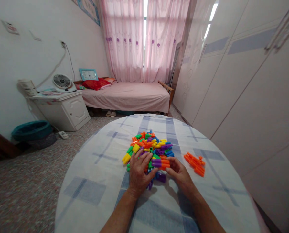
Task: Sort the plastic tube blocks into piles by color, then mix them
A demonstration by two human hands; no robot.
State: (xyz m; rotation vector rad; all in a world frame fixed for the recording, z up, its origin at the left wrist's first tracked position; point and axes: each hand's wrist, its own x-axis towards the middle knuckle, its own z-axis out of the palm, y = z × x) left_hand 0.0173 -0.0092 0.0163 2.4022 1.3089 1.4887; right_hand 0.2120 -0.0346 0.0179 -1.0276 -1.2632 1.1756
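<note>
A heap of colourful plastic building pieces [144, 142] lies on the round table, in yellow, green, orange, purple and blue. At its near edge a purple-and-orange building piece [161, 163] is held between my hands. My right hand [182, 174] pinches its orange end between thumb and fingers. At the purple end, the thumb and index finger of my left hand [140, 171] close in, while its other fingers rest over the heap. Whether the purple and orange parts are joined I cannot tell. A purple piece [161, 177] lies just below.
A separate group of orange pieces [195, 163] lies to the right on the checked tablecloth [86, 191]. Beyond the table are a bed [130, 94], a white cabinet [74, 110] with a fan [62, 81], and a teal bin [31, 129]. Wardrobe doors [231, 81] line the right.
</note>
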